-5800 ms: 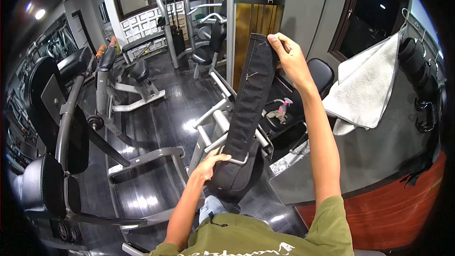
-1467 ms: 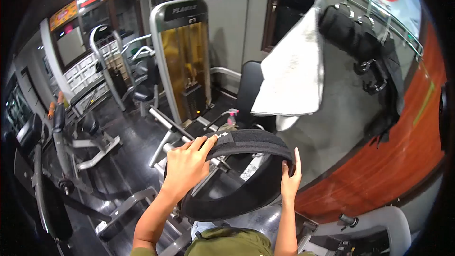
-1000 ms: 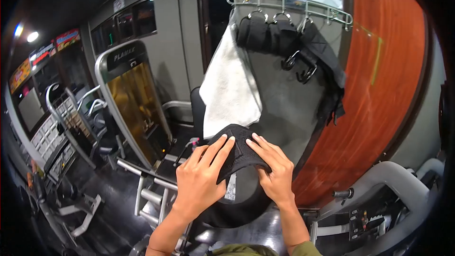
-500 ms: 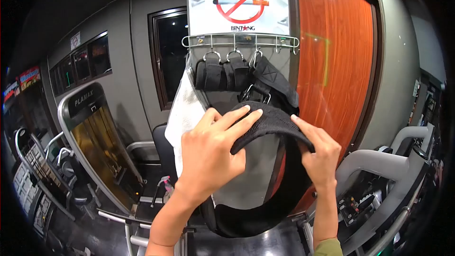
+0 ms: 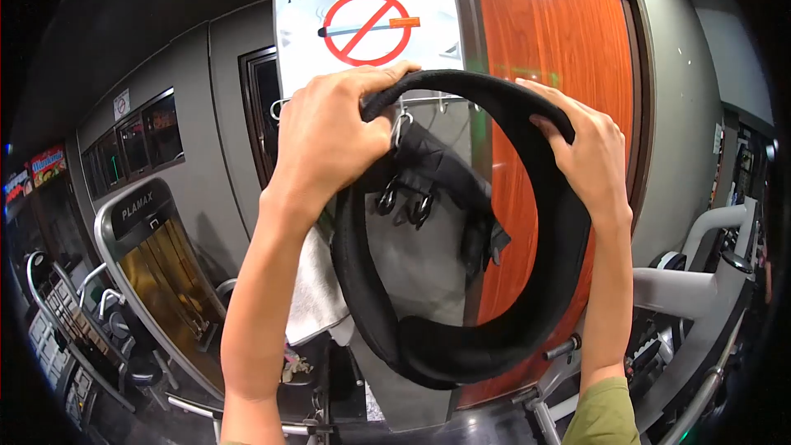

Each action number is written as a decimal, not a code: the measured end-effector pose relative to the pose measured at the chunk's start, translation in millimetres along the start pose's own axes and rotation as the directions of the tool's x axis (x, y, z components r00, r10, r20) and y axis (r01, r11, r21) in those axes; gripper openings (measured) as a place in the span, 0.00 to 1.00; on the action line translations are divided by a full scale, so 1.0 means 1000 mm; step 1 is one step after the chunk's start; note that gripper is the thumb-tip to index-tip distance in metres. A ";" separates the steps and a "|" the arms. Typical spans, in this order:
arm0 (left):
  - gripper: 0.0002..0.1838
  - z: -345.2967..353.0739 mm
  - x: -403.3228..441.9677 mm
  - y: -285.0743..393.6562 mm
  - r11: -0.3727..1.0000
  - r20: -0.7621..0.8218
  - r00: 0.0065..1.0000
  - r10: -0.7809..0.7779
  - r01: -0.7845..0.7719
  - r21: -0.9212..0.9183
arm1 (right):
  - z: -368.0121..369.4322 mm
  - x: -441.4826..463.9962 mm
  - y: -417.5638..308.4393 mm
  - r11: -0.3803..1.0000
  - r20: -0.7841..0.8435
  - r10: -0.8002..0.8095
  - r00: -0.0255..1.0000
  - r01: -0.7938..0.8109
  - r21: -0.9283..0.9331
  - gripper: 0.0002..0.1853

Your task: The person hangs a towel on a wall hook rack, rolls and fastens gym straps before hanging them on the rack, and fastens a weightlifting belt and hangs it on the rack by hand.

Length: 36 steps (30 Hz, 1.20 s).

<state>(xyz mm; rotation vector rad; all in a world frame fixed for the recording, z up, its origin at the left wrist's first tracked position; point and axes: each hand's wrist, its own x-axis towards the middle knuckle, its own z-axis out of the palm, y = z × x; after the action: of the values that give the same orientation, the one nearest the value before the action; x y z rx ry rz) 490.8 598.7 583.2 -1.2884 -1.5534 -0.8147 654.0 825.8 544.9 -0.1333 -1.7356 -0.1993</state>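
A black padded weightlifting belt (image 5: 470,356), curved into a ring, hangs upright in front of me. My left hand (image 5: 334,119) grips its upper left rim, thumb inside and fingers over the top. On the upper right, my right hand (image 5: 592,152) pinches the rim between thumb and fingers. The belt's top overlaps a wire hook rack (image 5: 442,105) on the pillar. Through the ring I see a black strap (image 5: 441,161) on a hook, with dark carabiners (image 5: 420,210) below it.
A no-smoking sign (image 5: 368,25) is fixed above the rack. A white towel (image 5: 317,292) hangs at the left, near a Plamax gym machine (image 5: 140,206). Right of the pillar is a reddish wooden door (image 5: 568,33), with grey-padded equipment (image 5: 676,292) beyond it.
Both hands have raised the belt from below the hanging straps to the rack's height. Its ring now faces me more fully. The view has shifted, moving the sign left and down.
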 end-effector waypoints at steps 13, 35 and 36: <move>0.28 0.050 0.031 -0.024 0.985 0.081 0.993 -0.082 0.093 -0.146 | 0.053 0.022 0.064 0.988 -0.039 -0.139 0.989 0.141 0.058 0.18; 0.26 0.058 0.019 -0.058 0.927 0.275 0.946 -0.171 0.249 -0.281 | 0.036 0.014 0.025 0.993 0.171 0.035 0.985 -0.053 0.101 0.18; 0.26 0.060 0.017 -0.056 0.926 0.276 0.947 -0.164 0.245 -0.287 | 0.037 0.012 0.025 0.992 0.164 0.048 0.985 -0.066 0.108 0.18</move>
<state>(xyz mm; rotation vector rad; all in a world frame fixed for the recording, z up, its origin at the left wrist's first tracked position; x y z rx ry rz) 421.7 646.2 582.0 -1.5216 -1.8343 -1.1082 620.9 857.3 552.4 -0.1188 -1.8966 -0.0482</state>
